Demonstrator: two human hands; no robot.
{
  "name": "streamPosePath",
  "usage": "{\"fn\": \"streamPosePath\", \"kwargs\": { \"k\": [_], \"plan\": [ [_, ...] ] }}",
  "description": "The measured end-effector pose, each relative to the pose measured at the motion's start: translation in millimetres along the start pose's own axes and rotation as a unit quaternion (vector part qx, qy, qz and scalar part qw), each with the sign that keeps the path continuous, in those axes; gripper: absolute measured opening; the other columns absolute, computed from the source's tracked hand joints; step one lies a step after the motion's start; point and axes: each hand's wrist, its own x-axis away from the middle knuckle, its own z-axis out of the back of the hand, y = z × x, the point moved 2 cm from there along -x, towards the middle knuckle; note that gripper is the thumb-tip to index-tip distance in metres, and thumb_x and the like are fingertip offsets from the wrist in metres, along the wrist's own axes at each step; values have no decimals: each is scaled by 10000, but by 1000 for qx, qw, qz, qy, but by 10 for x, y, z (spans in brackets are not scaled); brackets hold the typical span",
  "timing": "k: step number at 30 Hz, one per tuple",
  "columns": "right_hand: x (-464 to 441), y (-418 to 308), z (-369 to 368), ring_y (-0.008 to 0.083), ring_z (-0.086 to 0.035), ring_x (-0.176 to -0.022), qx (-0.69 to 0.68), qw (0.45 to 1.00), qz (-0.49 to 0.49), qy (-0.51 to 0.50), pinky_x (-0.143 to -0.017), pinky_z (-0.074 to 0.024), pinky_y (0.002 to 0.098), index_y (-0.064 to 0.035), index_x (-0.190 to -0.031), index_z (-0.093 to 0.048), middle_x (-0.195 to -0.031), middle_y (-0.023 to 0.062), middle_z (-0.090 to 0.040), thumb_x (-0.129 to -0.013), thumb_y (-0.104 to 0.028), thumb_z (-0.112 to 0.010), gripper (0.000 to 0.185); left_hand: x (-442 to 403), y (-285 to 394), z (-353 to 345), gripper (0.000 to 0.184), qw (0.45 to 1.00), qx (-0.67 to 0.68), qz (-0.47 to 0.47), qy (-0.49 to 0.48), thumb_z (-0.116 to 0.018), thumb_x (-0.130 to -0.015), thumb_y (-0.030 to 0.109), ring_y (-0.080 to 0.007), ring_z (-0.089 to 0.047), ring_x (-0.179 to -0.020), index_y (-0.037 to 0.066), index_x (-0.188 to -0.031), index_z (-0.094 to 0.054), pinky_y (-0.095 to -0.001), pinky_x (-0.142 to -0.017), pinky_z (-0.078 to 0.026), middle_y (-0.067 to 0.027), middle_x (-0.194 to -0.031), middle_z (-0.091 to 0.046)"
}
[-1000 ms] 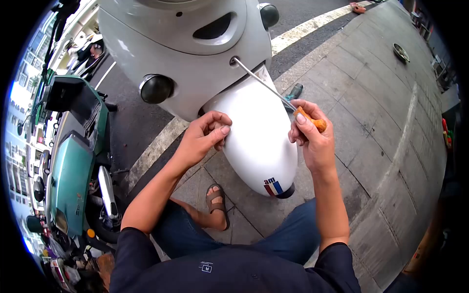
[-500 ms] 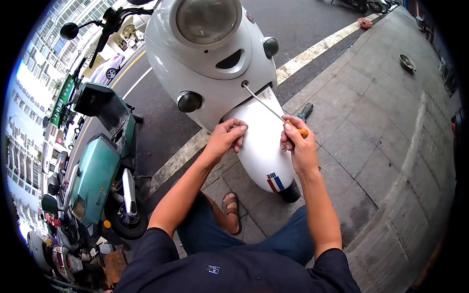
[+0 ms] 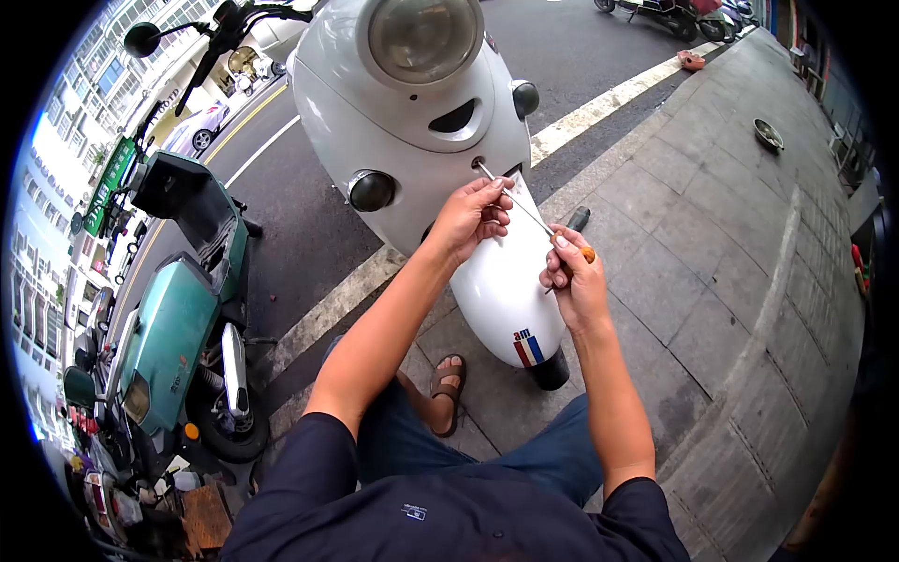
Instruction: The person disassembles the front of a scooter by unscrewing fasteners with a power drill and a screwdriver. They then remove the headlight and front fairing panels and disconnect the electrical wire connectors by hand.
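A white scooter front [image 3: 421,122] with a round headlight fills the upper middle, above a white front fender [image 3: 510,290]. My right hand [image 3: 574,276] is closed round the orange handle of a screwdriver [image 3: 532,214]. Its long metal shaft slants up to the left, with the tip at a small round hole [image 3: 478,163] in the scooter's front panel. Close to the upper shaft is my left hand [image 3: 476,217], its thumb and forefinger pinched together at or beside the metal. Whether those fingers touch the shaft I cannot tell.
At the left stands a green scooter [image 3: 178,337] with more parked vehicles behind it. A dark-handled tool [image 3: 581,219] lies on the pavement beyond the fender. Farther right is a round dish [image 3: 768,135], and a reddish object [image 3: 691,60] lies near the kerb.
My left hand has moved up and right, from beside the fender to the screwdriver shaft. The right hand still holds the handle, and the tip stays at the hole. The view has shifted to show the headlight.
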Motion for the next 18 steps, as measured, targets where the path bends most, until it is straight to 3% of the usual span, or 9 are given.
{"fn": "streamPosePath", "kwargs": {
  "k": [7,10,13,16,18],
  "plan": [
    [-41,-134,-62,47,-420,-502,40,999,-9,21,-529,-409,228,20,-1195,-516,-682,8,-527,-946,-121,-565,290,-42,13,54,217,999,44,7,-27,-540,-996,247,-87,-599,-666,61,-1093,-596,-243,-587,-529,-1,-808,-620],
    [-65,-255,-116,21,-406,-493,-124,985,-119,-4,-507,-378,211,-17,-1234,-490,-685,-12,-509,-979,-195,-513,311,-36,-6,23,205,996,79,3,-35,-538,-996,246,-93,-601,-664,67,-1079,-595,-250,-590,-532,0,-802,-621],
    [43,-453,-490,16,-400,-487,-135,983,-124,-10,-490,-363,203,-36,-1252,-485,-702,-15,-515,-984,-214,-501,322,-52,-61,-1,177,990,137,-15,-31,-528,-1001,253,-117,-608,-656,86,-1003,-585,-270,-577,-516,-6,-779,-618],
    [21,-508,-472,7,-383,-478,-36,991,-121,-37,-462,-347,200,-38,-1328,-457,-695,-29,-495,-991,-244,-494,396,-33,-179,-108,219,986,158,-12,-44,-491,-1013,286,-122,-606,-688,86,-1001,-579,-299,-601,-516,-15,-794,-614],
    [47,-433,-362,11,-373,-479,-22,989,-146,27,-471,-335,202,-45,-1216,-544,-654,-51,-454,-994,-227,-496,292,108,-174,-324,255,986,142,10,-84,-509,-1004,285,-123,-602,-676,52,-1083,-579,-282,-599,-512,-24,-788,-624]
  ]
}}
